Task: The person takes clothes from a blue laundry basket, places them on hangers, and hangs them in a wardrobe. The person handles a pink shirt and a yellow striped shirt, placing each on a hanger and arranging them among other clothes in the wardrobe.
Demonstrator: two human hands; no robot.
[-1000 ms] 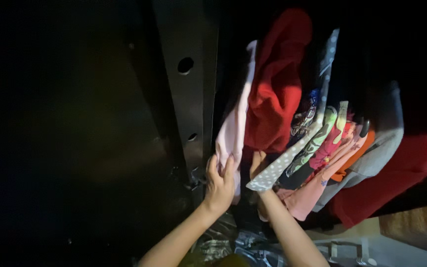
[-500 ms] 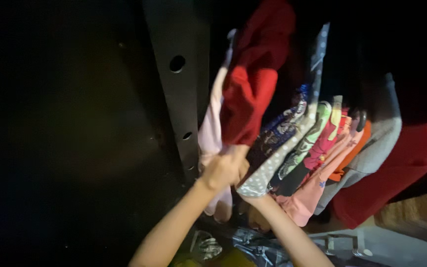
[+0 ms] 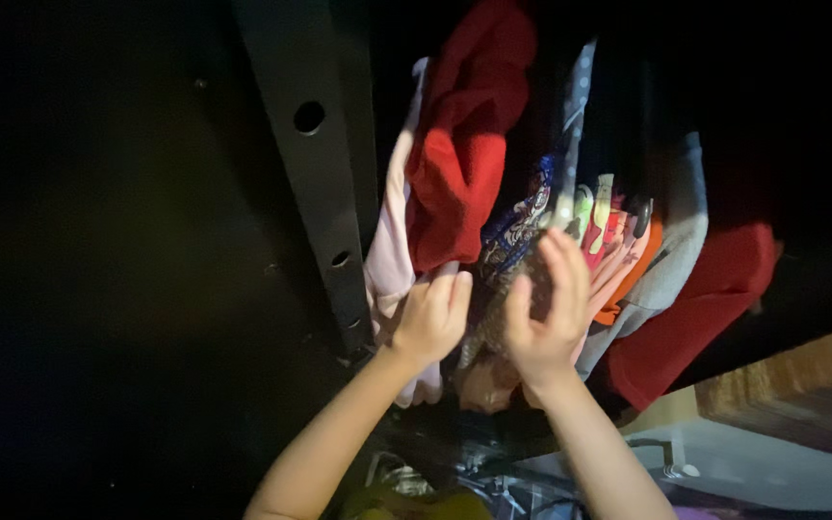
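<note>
A row of hanging clothes fills a dark wardrobe. My left hand [image 3: 430, 318] lies flat, fingers up, against a pale pink garment [image 3: 389, 241] and the lower hem of a red garment [image 3: 459, 164]. My right hand [image 3: 543, 308] has its palm open and fingers spread, pressed on the clothes just right of that, over a blue patterned piece [image 3: 512, 226]. Between the two hands a narrow dark gap shows. Further right hang a grey dotted garment [image 3: 575, 106], bright printed pieces, an orange one [image 3: 642, 265], a grey one [image 3: 681, 241] and another red one [image 3: 715, 308].
A dark metal upright with round holes [image 3: 315, 173] stands just left of the clothes; beyond it is black. A wooden edge [image 3: 801, 385] and a white drawer front with a handle [image 3: 743, 462] lie at lower right. Crumpled plastic [image 3: 406, 477] sits below my arms.
My left hand has let go of the red hem it gripped and now rests flat. My right hand has come out from under the clothes and opened against them. The view shifted left.
</note>
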